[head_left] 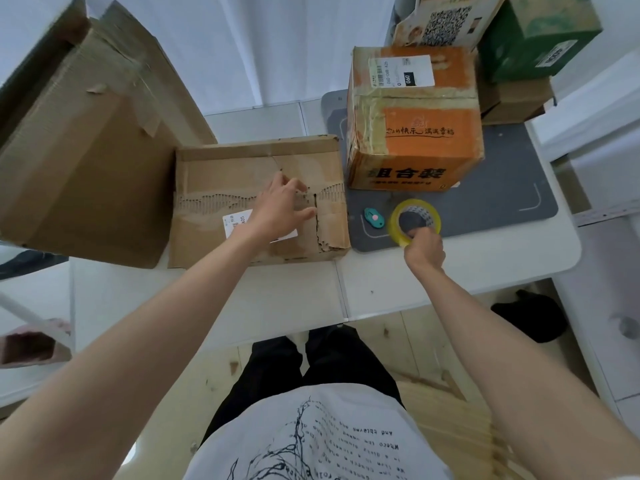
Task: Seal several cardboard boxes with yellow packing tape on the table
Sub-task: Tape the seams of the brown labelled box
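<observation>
The left hand [282, 206] lies spread, fingers straight, on the worn brown box [259, 199] in the middle of the white surface [485, 261], covering part of its white label. The right hand [425, 249] pinches the near rim of the yellow tape roll [415, 220], which sits on the grey mat [502, 202] beside a small teal cutter [374, 217]. Behind stands an orange box [415, 123] (already taped). A big brown box [79, 143] at the left runs out of view, and the boxes at the far right are cut off too.
</observation>
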{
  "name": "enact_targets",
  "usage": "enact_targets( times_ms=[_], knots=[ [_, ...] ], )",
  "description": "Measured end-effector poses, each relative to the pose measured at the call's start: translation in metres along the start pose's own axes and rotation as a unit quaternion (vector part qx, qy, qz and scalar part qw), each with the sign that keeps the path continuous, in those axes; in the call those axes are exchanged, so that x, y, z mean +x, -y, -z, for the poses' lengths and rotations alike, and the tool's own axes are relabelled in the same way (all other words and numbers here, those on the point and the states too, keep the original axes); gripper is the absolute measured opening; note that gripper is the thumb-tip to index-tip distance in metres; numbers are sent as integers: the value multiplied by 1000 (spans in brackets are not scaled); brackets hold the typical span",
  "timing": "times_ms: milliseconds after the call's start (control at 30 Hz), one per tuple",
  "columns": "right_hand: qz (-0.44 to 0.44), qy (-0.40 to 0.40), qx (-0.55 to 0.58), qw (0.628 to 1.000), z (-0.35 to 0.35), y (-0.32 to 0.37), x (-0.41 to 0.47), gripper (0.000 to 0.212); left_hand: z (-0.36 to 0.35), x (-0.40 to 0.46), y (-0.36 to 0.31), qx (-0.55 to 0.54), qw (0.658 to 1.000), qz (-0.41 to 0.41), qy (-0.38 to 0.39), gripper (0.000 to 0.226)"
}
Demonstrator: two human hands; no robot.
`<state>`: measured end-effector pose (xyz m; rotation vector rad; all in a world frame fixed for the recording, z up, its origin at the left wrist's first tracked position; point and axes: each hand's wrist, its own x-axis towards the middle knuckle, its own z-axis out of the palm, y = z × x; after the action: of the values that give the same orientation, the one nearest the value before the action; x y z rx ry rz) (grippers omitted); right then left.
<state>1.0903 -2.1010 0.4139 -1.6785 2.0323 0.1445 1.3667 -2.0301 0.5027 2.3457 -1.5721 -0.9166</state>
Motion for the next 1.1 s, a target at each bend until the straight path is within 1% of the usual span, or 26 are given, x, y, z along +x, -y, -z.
enact_targets(
  times_ms=[100,233,300,367,400,500,567,700,800,900,1000,1100],
  knots=[
    [37,-13,23,999,2,-2,-2,38,-1,0,-11,-39,999,-12,-22,50],
    [97,-2,95,991,7,-4,-7,35,-2,1,-30,-76,995,-60,-35,42],
    [127,9,155,980,13,-1,-14,34,1,1,-39,-88,991,-89,-37,37],
    [149,19,234,961,19,1,-26,36,6,1,-48,-98,988,-115,-21,35],
    [164,23,254,953,22,4,-33,37,9,1,-51,-102,987,-128,-8,34],
    [229,14,258,939,28,7,-52,38,16,5,-57,-119,981,-149,40,35],
    [273,6,272,923,30,10,-64,35,23,6,-60,-117,981,-143,61,37],
    [317,7,303,898,33,19,-80,34,35,7,-57,-123,977,-136,111,41],
    [335,12,316,888,34,23,-86,34,43,5,-47,-169,969,-140,111,38],
    [365,0,303,880,34,23,-90,34,53,0,-42,-213,964,-106,116,37],
    [408,-13,276,870,34,23,-91,35,61,-4,-38,-199,963,-120,139,34],
    [442,-2,274,854,37,23,-94,36,69,-7,-36,-174,961,-146,160,29]
  ],
)
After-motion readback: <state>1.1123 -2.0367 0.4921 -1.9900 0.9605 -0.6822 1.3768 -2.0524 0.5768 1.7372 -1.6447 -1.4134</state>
